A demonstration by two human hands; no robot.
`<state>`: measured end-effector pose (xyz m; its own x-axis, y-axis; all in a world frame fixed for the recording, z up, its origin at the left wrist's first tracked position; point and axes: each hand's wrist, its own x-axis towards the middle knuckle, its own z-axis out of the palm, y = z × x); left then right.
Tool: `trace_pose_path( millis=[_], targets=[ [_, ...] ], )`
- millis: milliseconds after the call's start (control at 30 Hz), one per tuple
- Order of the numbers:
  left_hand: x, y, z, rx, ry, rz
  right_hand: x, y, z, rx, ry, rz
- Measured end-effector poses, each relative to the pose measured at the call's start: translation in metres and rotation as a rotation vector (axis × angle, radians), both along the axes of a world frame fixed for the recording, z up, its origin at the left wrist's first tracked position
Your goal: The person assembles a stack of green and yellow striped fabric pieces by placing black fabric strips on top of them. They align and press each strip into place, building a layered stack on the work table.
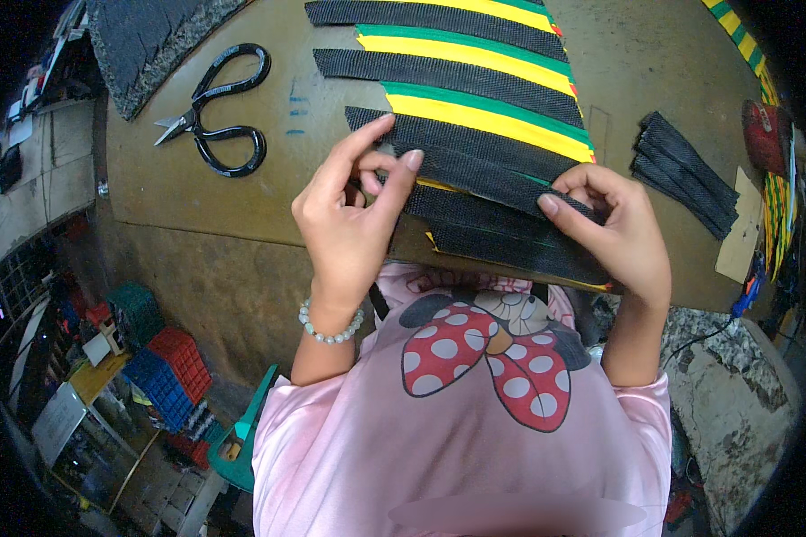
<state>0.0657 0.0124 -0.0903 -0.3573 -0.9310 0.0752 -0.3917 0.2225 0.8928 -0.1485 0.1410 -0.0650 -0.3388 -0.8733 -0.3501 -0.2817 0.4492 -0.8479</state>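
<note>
A black webbing strip [488, 179] stretches between my hands, raised slightly over a row of similar strips. At its left end, my left hand [349, 206] has the thumb on the strip and the other fingers curled behind; the index fingertip touches the row just above. My right hand [613, 228] pinches the strip toward its right end between thumb and index finger. Beyond my hands, black strips alternate with yellow and green bands [501, 121] on the table. More black strips [510, 251] lie nearer my body, partly covered by the right hand.
Black-handled scissors [215, 116] lie at the left on the brown table [278, 188]. Several short black strips [685, 174] are stacked at the right, beside a cardboard piece [741, 228] and a red object [766, 134]. Blue and red crates [166, 376] stand on the floor at left.
</note>
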Motion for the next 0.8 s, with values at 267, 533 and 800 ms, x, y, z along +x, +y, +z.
trace_pose_path(
  millis=[267,533,800],
  targets=[
    [0.011,0.01,0.02,0.087,0.337,0.06,-0.013,0.043,0.029,-0.2,-0.064,-0.084],
    [0.016,0.048,0.031,0.169,0.319,-0.386,-0.017,0.084,0.022,-0.752,-0.64,-0.378],
    [0.003,0.064,0.052,0.355,-0.138,-1.066,0.004,0.084,0.032,-0.914,-0.954,-0.313]
  ],
)
